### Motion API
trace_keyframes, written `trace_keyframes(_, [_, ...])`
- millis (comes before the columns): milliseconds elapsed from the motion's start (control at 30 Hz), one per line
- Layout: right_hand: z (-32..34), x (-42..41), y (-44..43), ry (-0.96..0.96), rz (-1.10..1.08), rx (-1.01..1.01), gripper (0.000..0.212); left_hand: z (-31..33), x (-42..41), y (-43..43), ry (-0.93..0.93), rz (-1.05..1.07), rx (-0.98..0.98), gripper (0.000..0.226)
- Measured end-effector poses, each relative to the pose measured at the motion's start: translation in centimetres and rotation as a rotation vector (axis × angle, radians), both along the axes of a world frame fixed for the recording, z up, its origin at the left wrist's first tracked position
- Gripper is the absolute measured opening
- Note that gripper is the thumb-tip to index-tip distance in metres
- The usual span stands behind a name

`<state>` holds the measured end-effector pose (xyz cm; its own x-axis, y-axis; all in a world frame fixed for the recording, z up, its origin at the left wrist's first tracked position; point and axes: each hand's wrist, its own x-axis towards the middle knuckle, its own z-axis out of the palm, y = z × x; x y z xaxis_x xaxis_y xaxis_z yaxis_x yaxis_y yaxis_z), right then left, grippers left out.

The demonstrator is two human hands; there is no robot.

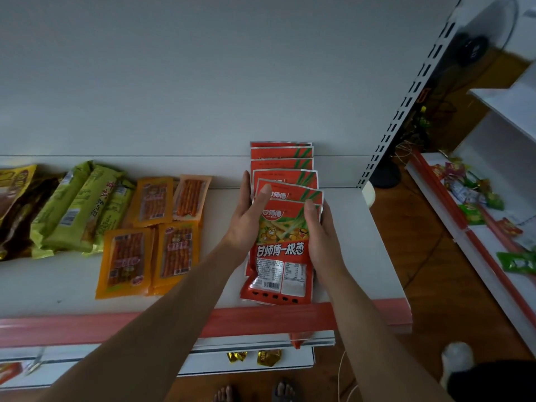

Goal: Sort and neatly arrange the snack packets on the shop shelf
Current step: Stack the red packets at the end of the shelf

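Note:
A row of several red snack packets [282, 175] lies overlapped front to back on the white shelf [362, 245]. The nearest red packet [280, 262] is on top, its lower edge near the shelf's red front strip. My left hand [249, 216] holds the row's left edge, thumb resting across the packets. My right hand [322, 227] holds the right edge, thumb on the top packet. Further left lie several orange stick-snack packets [150, 236], several yellow-green packets [78, 210] and dark brown-yellow packets [14, 210].
The red front strip [261, 320] edges the shelf. A lower shelf holds gold-wrapped sweets [268, 356]. A slotted upright post [406, 97] bounds the shelf at right. Another shelf unit [478, 221] with mixed packets stands to the right, across a wooden floor.

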<state>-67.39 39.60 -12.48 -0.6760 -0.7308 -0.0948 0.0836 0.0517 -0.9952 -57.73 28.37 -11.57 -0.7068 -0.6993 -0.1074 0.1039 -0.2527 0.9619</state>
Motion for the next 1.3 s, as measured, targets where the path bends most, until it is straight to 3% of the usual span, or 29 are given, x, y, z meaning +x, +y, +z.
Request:
trace_keyframes(100, [0.0, -0.5, 0.1, 0.075, -0.007, 0.023, 0.04, -0.9, 0.8, 0.8, 0.008, 0.138, 0.022, 0.087])
trace_keyframes(333, [1.1, -0.8, -0.9, 0.226, -0.01, 0.086, 0.041, -1.7, 0.9, 3.4, -0.066, 0.224, 0.007, 0.073])
trace_keyframes(467, [1.2, -0.8, 0.5, 0.245, -0.025, 0.057, 0.056, -1.6, 1.8, 2.9, -0.073, 0.24, -0.025, 0.094])
trace_keyframes(533, [1.1, -0.4, 1.4, 0.243, -0.004, 0.032, 0.053, -1.7, 2.8, 2.6, -0.125, 0.135, -0.091, 0.111])
trace_keyframes(600, [1.0, 0.3, 2.1, 0.264, 0.031, 0.02, 0.035, -1.9, 3.7, 2.8, -0.14, 0.031, -0.169, 0.124])
trace_keyframes(667, [0.9, 1.0, 2.5, 0.31, 0.039, 0.036, 0.032, -2.2, 4.2, 3.3, -0.115, -0.037, -0.243, 0.121])
trace_keyframes(767, [0.5, 1.7, 2.9, 0.37, 0.023, 0.074, 0.046, -2.1, 4.4, 4.1, -0.102, -0.087, -0.34, 0.112])
trace_keyframes(1000, [-0.8, 1.6, 2.9, 0.549, 0.016, 0.21, 0.073, -1.7, 4.6, 4.9, -0.448, -0.043, -0.707, 0.136])
trace_keyframes(1133, [-0.8, 1.5, 3.1, 0.509, 0.017, 0.175, 0.064, -1.7, 4.6, 4.9, -0.406, -0.056, -0.682, 0.132])
trace_keyframes(1300, [0.0, 1.0, 2.3, 0.434, 0.004, 0.124, 0.04, -1.4, 4.3, 4.9, -0.261, 0.001, -0.366, 0.112])
